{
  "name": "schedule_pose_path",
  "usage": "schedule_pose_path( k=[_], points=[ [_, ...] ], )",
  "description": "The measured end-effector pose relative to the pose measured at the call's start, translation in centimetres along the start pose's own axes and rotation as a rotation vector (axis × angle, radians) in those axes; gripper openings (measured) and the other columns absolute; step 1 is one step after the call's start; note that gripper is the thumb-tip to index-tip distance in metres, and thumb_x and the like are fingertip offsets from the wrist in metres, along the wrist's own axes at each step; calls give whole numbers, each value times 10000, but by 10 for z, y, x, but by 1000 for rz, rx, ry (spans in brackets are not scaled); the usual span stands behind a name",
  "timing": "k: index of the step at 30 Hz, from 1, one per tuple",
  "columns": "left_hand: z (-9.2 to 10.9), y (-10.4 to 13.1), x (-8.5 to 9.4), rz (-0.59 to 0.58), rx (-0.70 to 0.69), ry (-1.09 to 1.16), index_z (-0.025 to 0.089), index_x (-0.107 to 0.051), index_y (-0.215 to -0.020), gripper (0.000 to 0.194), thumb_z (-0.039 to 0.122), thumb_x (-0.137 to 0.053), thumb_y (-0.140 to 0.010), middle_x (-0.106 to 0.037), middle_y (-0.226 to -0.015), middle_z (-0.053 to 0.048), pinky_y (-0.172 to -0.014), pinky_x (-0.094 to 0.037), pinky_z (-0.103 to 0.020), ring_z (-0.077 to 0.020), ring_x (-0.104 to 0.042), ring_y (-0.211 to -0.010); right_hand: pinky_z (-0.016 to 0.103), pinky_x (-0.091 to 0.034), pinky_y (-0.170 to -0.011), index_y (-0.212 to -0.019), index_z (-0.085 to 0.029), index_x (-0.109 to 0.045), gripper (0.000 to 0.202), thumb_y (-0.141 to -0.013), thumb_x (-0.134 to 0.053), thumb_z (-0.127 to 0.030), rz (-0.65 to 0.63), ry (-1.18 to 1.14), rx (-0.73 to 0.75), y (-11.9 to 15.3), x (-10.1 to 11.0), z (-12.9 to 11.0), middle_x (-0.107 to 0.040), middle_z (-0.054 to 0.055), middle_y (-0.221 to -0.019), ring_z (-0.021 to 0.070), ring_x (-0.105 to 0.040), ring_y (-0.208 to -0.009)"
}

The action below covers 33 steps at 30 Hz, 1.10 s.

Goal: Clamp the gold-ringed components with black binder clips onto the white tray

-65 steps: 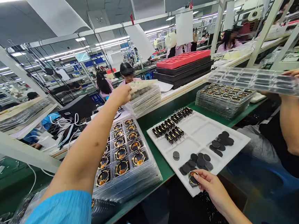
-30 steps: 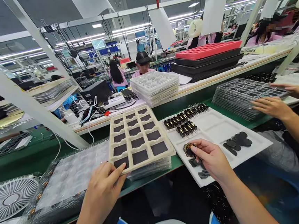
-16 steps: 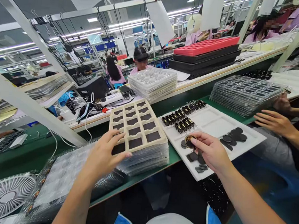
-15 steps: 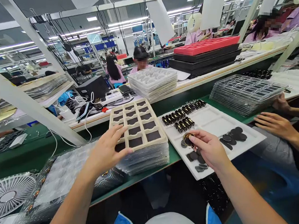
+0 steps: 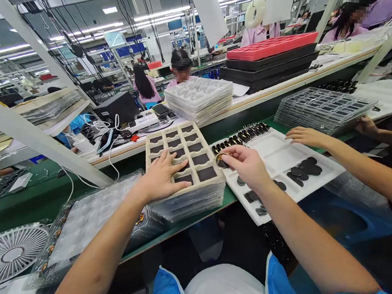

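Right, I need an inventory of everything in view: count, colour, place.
Metal-rimmed round part: one, gold and dark, held, centre
Moulded compartment tray: one, cream, centre
Plastic tray stacks: at least four, clear, beneath cream tray, left, far right, shelf
Sectioned plastic tray: one, white, right
Metal binder clips: many, black, white tray's far-left compartment
Flat round discs: many, dark grey, white tray's near and right compartments
Moulded tray: one, red, on black trays
Slatted round fan: one, white, lower left
People: several, pink tops, background
Co-worker's hands: two, bare, right
Left hand: one, bare, fingers spread, cream tray
Right hand: one, bare, pinching round part
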State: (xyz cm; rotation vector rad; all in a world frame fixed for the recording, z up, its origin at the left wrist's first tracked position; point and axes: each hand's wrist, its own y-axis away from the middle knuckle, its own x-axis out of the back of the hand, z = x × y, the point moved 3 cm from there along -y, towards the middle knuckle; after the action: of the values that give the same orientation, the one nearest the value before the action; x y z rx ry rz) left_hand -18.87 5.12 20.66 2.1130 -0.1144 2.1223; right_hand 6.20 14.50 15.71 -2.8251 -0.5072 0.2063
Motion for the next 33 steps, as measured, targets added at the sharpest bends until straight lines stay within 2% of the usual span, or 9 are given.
schedule_pose_path(
  k=[5,8,14,17,19,23,26,30,33],
  points=[
    [-3,1,-2,13,13,29,311,-469,-1532,761,734,-522,-901,-362,-1637,-144,-1199,-234,-675,-438,-111,-1570,295,-473,-667,-879,-183,-752,114,-839,-684,-266,-164,388,182,-7,-44,-9,-678,24,-791,150,-576,-681],
    [-10,4,1,12,14,74,296,-481,-1526,761,739,-503,-907,-370,-1634,-142,-1200,-242,-671,-432,-129,-1568,307,-485,-709,-966,-191,-775,176,-836,-704,-286,-87,482,255,-3,-38,-10,-660,51,-940,155,-566,-730],
    [0,5,15,122,-6,100,260,-531,-1482,695,691,-492,-939,-387,-1631,-119,-1205,-268,-658,-409,-258,-1539,320,-491,-707,-932,-149,-766,253,-870,-664,-373,186,511,97,-26,53,15,-703,64,-858,182,-587,-720],
    [26,21,21,311,-122,141,234,-537,-1459,619,611,-502,-970,-475,-1571,-120,-1210,-300,-627,-374,-350,-1504,309,-502,-759,-1024,-115,-750,285,-933,-567,-313,272,760,-95,-50,105,46,-747,98,-950,210,-644,-824],
    [49,38,16,417,-225,222,252,-592,-1391,518,546,-556,-967,-545,-1500,-121,-1197,-347,-604,-369,-414,-1465,308,-502,-787,-1026,-96,-753,280,-942,-545,-263,230,932,-258,-65,127,72,-754,126,-990,234,-666,-886],
    [102,68,-28,430,-482,432,279,-620,-1310,391,399,-658,-940,-661,-1310,-129,-1140,-445,-571,-334,-573,-1319,336,-480,-894,-994,-93,-777,221,-890,-640,-233,119,1068,-414,-91,135,119,-731,191,-1102,306,-647,-1063],
    [127,75,-78,348,-511,541,248,-634,-1252,350,347,-694,-922,-696,-1227,-135,-1087,-510,-505,-291,-635,-1227,373,-449,-983,-1115,-105,-755,288,-891,-646,-249,64,1138,-471,-107,128,142,-639,227,-1315,344,-571,-1221],
    [131,76,-137,283,-471,671,244,-684,-1161,280,353,-710,-904,-737,-1086,-125,-923,-597,-413,-269,-689,-1086,390,-478,-935,-1109,-102,-745,315,-819,-699,-217,-29,1161,-551,-124,119,156,-688,233,-1215,343,-625,-1132],
    [124,74,-164,290,-448,758,261,-720,-1119,263,377,-715,-883,-755,-977,-109,-857,-603,-406,-271,-708,-1003,354,-490,-856,-1029,-115,-750,270,-772,-717,-192,-33,1142,-555,-132,120,152,-719,211,-1124,325,-653,-1056]
  ],
)
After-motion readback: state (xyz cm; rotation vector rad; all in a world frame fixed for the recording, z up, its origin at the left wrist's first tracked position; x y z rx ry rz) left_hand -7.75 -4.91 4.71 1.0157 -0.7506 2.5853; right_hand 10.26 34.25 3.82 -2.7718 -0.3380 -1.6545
